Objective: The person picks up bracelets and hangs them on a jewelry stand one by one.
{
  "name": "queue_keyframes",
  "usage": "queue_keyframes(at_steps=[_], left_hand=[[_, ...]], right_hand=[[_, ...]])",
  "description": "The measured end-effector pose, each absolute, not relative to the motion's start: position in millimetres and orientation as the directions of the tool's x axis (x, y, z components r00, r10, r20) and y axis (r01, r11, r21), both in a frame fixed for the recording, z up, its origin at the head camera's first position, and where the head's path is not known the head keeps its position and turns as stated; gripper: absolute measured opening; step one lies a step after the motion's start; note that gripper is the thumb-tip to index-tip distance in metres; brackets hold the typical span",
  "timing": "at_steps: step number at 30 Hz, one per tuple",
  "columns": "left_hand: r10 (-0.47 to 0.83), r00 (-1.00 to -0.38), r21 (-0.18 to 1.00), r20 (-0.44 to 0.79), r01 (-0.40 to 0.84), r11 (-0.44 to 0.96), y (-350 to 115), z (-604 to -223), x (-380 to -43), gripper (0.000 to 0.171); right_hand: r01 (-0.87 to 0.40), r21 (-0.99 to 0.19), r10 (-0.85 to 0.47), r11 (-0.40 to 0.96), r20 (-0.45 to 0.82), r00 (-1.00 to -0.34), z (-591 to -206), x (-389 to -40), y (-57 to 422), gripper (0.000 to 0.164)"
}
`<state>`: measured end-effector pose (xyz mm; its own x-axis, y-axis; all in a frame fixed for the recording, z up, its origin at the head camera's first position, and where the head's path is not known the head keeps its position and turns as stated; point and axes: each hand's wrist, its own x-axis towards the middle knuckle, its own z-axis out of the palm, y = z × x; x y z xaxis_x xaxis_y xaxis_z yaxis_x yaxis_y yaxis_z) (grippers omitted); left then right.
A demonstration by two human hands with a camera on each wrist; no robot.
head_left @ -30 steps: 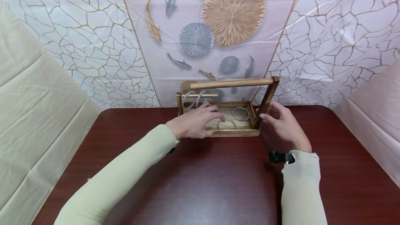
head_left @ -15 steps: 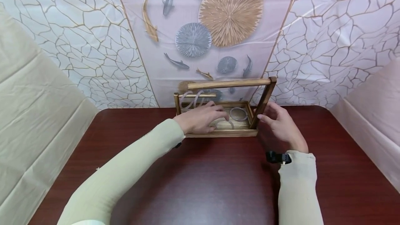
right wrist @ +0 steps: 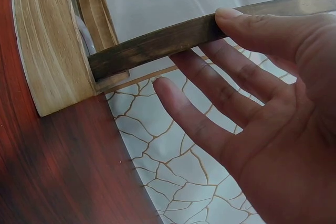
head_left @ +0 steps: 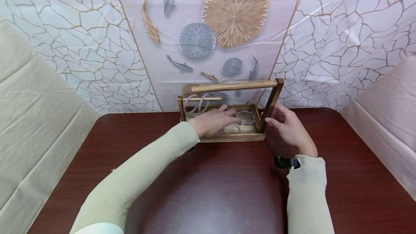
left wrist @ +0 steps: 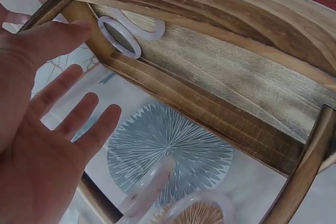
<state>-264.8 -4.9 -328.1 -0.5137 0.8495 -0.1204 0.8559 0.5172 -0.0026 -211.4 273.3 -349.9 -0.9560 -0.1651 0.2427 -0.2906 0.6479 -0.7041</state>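
Note:
A wooden bangle stand (head_left: pixel 227 138) has a shallow tray base, a slanted upright post (head_left: pixel 271 105) and bars. Two pale lilac bangles, one of them the hanging bangle (left wrist: pixel 149 186), hang on its lower bar (head_left: pixel 211 99). In the tray lie two more: a round bangle (head_left: pixel 254 118) and a paler bangle (head_left: pixel 239 128), partly covered by my left hand (head_left: pixel 214 121). That hand reaches over the tray with fingers spread, holding nothing. At the stand's right end, my right hand (head_left: pixel 290 129) grips the post, thumb on one side and fingertips (right wrist: pixel 170 95) around the other.
The stand rests at the back of a dark red-brown table (head_left: pixel 208 183), close to a patterned cloth backdrop (head_left: pixel 234 21). Cream cloth walls (head_left: pixel 39 118) border the left and right sides. A black wrist strap (head_left: pixel 286 162) sits on the right arm.
My left hand has moved right over the tray, nearer the round bangle. The right hand keeps its hold on the post. The whole scene has shifted slightly left in view.

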Motion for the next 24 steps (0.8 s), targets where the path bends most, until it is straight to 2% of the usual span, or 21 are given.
queue_keyframes(at_steps=[4,12,16,20,24], left_hand=[[0.847,-0.517,-0.011,-0.121,0.854,0.520,-2.5,-331.3,-267.9,0.065],[0.804,-0.567,0.059,-0.179,0.810,0.584,2.1,-339.4,-275.2,0.072],[0.810,-0.560,0.075,-0.174,0.813,0.578,5.3,-343.1,-276.7,0.062],[0.833,-0.536,0.035,-0.138,0.838,0.545,8.4,-346.0,-277.7,0.050],[0.825,-0.540,0.043,-0.163,0.832,0.553,11.8,-347.7,-278.9,0.055]], right_hand=[[-0.299,-0.704,-0.168,0.643,0.252,-0.953,-352.3,-213.4,274.1,0.036],[-0.284,-0.687,-0.157,0.669,0.243,-0.957,-351.9,-213.6,276.1,0.034],[-0.284,-0.694,-0.157,0.662,0.243,-0.957,-350.6,-212.0,275.9,0.035],[-0.282,-0.695,-0.155,0.661,0.241,-0.958,-350.6,-211.5,275.0,0.033],[-0.270,-0.684,-0.145,0.678,0.235,-0.961,-351.7,-211.7,274.9,0.032]])
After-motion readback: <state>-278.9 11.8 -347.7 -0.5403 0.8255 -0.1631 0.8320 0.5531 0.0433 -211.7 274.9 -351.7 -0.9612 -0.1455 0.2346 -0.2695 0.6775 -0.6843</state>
